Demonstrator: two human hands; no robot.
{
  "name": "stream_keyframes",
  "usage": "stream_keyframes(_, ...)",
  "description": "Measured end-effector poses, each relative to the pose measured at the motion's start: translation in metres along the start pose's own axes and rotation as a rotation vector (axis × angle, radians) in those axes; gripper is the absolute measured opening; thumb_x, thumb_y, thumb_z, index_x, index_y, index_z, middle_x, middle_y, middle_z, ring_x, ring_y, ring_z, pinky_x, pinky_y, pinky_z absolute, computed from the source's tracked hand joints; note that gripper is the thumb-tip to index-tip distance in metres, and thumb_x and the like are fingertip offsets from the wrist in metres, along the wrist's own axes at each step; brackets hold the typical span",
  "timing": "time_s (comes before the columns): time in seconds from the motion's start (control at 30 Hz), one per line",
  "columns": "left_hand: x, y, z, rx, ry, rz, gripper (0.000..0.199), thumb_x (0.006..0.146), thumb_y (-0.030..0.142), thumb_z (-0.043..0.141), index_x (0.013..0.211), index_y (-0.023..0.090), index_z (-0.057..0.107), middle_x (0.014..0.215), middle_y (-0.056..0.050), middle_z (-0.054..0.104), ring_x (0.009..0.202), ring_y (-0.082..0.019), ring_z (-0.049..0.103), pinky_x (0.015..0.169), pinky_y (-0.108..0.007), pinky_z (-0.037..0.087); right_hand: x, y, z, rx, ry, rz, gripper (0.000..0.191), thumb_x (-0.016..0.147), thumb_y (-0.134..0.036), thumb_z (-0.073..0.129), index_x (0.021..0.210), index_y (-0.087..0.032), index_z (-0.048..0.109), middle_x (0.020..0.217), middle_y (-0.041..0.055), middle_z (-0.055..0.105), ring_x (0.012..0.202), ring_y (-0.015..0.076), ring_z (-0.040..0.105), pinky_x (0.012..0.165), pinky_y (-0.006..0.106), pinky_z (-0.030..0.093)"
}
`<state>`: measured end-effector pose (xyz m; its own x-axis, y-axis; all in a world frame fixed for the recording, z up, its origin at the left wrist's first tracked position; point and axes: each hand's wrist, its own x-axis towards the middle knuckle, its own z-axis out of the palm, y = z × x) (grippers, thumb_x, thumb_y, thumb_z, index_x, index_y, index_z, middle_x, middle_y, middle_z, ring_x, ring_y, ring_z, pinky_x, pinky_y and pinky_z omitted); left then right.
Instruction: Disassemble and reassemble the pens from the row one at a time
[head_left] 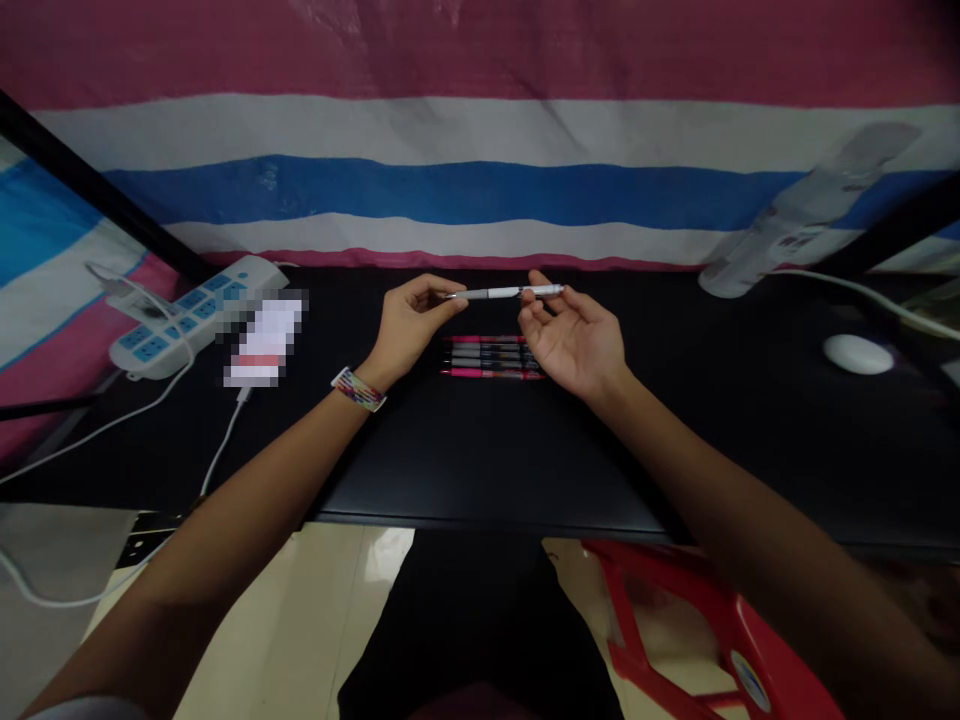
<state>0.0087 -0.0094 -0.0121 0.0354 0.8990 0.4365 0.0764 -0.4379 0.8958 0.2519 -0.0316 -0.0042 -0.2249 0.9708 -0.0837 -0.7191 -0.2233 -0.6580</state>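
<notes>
A slim pen (502,293), grey towards the left and white and clear towards the right, lies level between my two hands above the table. My left hand (412,315) pinches its pointed end between thumb and fingers. At the other end, my right hand (574,340) is turned palm up, with thumb and fingertips on the barrel. Just below, several pens (487,358) lie side by side on the black table, pink ones at the top and bottom of the row and grey ones between. My right fingers cover some of their right ends.
On the left are a white power strip (199,315) with blue sockets, a blurred phone (262,343) and white cables. To the right stand a clear bottle (795,220) and a white mouse (859,354). A striped sheet (480,190) hangs behind; a red stool (675,600) is below.
</notes>
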Motion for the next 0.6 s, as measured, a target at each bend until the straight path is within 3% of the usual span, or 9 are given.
stream_keyframes(0.1, 0.0001, 0.0005, 0.0004, 0.004, 0.001, -0.009, 0.037, 0.079, 0.048, 0.101, 0.098, 0.022, 0.085, 0.101, -0.006, 0.084, 0.095, -0.023, 0.078, 0.090, -0.038, 0.062, 0.0008, 0.0007, -0.0019, -0.001, -0.025, -0.009, 0.033, 0.102, -0.039, 0.063, 0.130, -0.024, 0.075, 0.108, 0.0072, 0.082, 0.102, 0.0229, 0.080, 0.092, 0.041, 0.074)
stream_keyframes(0.27, 0.0003, 0.0017, -0.0002, 0.012, 0.001, -0.012, 0.035, 0.078, 0.047, 0.101, 0.097, 0.022, 0.085, 0.100, -0.005, 0.085, 0.094, -0.023, 0.078, 0.090, -0.039, 0.063, 0.0016, 0.0016, -0.0019, -0.003, 0.006, -0.008, 0.029, 0.102, -0.029, 0.063, 0.128, -0.025, 0.074, 0.105, 0.0060, 0.082, 0.102, 0.0218, 0.080, 0.092, 0.039, 0.074)
stream_keyframes(0.43, 0.0004, 0.0027, -0.0003, -0.010, -0.009, -0.010, 0.034, 0.078, 0.045, 0.101, 0.097, 0.021, 0.085, 0.099, -0.006, 0.085, 0.095, -0.023, 0.078, 0.091, -0.039, 0.063, 0.0000, 0.0015, -0.0001, 0.015, 0.013, -0.008, 0.033, 0.105, -0.038, 0.057, 0.128, -0.022, 0.075, 0.111, 0.0080, 0.082, 0.104, 0.0227, 0.080, 0.091, 0.040, 0.074)
stream_keyframes(0.6, 0.0001, 0.0004, 0.0001, -0.010, -0.005, -0.010, 0.030, 0.079, 0.042, 0.100, 0.097, 0.023, 0.086, 0.098, -0.005, 0.085, 0.093, -0.022, 0.077, 0.087, -0.038, 0.063, -0.0002, 0.0008, 0.0009, -0.023, 0.039, -0.013, 0.025, 0.103, -0.031, 0.065, 0.124, -0.022, 0.075, 0.108, 0.0077, 0.082, 0.106, 0.0198, 0.079, 0.096, 0.034, 0.073)
